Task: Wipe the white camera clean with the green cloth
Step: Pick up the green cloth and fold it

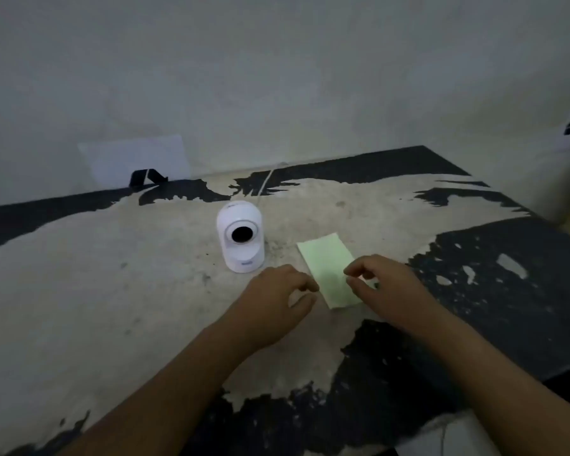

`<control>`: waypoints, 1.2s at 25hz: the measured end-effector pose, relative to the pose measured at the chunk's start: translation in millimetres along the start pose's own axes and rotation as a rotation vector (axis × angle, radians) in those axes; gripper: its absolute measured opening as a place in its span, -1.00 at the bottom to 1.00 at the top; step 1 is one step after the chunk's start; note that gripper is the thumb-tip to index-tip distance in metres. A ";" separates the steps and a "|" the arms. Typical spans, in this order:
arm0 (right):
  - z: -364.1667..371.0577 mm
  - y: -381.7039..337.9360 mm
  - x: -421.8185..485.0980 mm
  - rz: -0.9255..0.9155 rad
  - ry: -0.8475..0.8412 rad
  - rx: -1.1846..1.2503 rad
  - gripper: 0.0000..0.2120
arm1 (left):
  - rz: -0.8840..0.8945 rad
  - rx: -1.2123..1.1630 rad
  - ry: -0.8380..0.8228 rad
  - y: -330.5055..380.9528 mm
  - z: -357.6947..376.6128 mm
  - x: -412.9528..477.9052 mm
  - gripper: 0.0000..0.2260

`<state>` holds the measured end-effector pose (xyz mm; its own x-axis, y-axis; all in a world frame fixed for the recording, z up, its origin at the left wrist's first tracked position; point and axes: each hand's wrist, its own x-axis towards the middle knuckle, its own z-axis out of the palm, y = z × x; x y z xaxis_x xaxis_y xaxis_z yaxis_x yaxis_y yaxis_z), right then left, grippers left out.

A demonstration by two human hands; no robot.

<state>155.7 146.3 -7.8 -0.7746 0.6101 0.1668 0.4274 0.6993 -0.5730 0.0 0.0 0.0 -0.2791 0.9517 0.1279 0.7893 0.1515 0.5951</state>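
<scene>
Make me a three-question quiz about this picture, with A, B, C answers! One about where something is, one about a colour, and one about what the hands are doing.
1. Where does the white camera stand?
A. To the left of the green cloth
B. On top of the cloth
C. In a hand

2. What colour is the cloth?
A. Red
B. Pale green
C. Blue

3. What is the right hand doing?
A. Gripping the camera
B. Resting on the wall
C. Reaching onto the cloth

Answers:
1. A, the camera stands upright on the table, apart from the cloth.
2. B, it looks light green.
3. C, its fingers are over the cloth; the left hand is beside it.
</scene>
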 end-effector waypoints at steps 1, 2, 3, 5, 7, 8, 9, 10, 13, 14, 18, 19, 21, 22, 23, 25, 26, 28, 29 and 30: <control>-1.3 9.5 -6.8 0.016 0.001 -0.049 -0.85 | 0.016 0.083 -0.029 1.7 10.0 3.8 -0.75; -3.9 13.1 -9.8 0.033 -0.007 -0.109 -0.82 | 0.018 0.186 -0.044 4.1 16.5 8.2 -0.73; -2.4 19.7 -12.5 0.037 -0.016 -0.137 -0.80 | -0.003 0.262 -0.062 3.0 24.8 12.7 -0.70; -2.6 18.0 -17.5 0.076 -0.037 -0.106 -0.79 | -0.045 0.363 -0.064 5.4 33.5 20.3 -0.69; -2.2 15.9 -20.6 0.088 -0.035 -0.069 -0.76 | -0.024 0.421 -0.026 6.0 38.3 26.3 -0.73; -3.0 13.5 -21.7 0.099 -0.035 -0.073 -0.72 | -0.012 0.432 -0.008 5.0 39.5 28.3 -0.75; -1.5 15.3 -21.4 0.093 -0.027 -0.079 -0.67 | -0.004 0.422 0.002 4.5 41.5 30.7 -0.76; -1.8 13.4 -21.9 0.104 -0.039 -0.096 -0.60 | -0.021 0.398 0.005 5.1 42.3 32.6 -0.78; 2.5 9.8 -21.0 0.097 -0.094 -0.170 -0.44 | -0.039 0.172 0.058 7.3 40.7 36.1 -0.83; 4.2 8.8 -20.3 0.081 -0.095 -0.197 -0.42 | -0.035 0.086 0.084 10.5 36.6 34.7 -0.83; 8.0 3.3 -14.7 -0.043 0.065 -0.256 -0.61 | -0.053 -0.148 0.155 28.7 14.3 23.1 -0.87; 4.2 -1.9 -12.1 -0.061 0.088 -0.222 -0.62 | -0.056 -0.192 0.156 31.6 8.1 19.4 -0.89; -8.7 -17.1 -10.3 -0.069 0.087 -0.066 -0.73 | -0.041 -0.299 0.141 35.3 -4.6 10.9 -0.90; -16.8 -25.8 -9.7 -0.078 0.083 0.029 -0.82 | -0.025 -0.334 0.124 36.8 -11.8 6.3 -0.87; -24.0 -33.8 -9.7 -0.094 0.077 0.097 -0.90 | -0.003 -0.340 0.119 38.4 -18.1 1.1 -0.81; -36.6 -50.4 -11.4 -0.143 0.041 0.156 -0.92 | 0.046 -0.302 0.189 44.6 -28.8 -9.7 -0.73; -40.5 -57.8 -12.4 -0.165 0.022 0.179 -0.92 | 0.064 -0.289 0.257 49.4 -33.8 -14.0 -0.76; -44.8 -70.3 -14.2 -0.184 0.003 0.238 -0.90 | 0.065 -0.304 0.385 57.3 -43.7 -20.7 -0.84; -45.6 -74.8 -14.9 -0.179 -0.009 0.291 -0.91 | 0.045 -0.328 0.430 59.4 -49.2 -23.8 -0.86; -45.2 -78.1 -16.1 -0.168 -0.026 0.361 -0.94 | 0.021 -0.360 0.454 60.5 -54.1 -26.5 -0.87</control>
<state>155.9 98.8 70.5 -0.8333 0.4856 0.2641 0.1065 0.6098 -0.7854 25.5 -30.5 75.5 -0.5347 0.7314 0.4233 0.5836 -0.0428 0.8109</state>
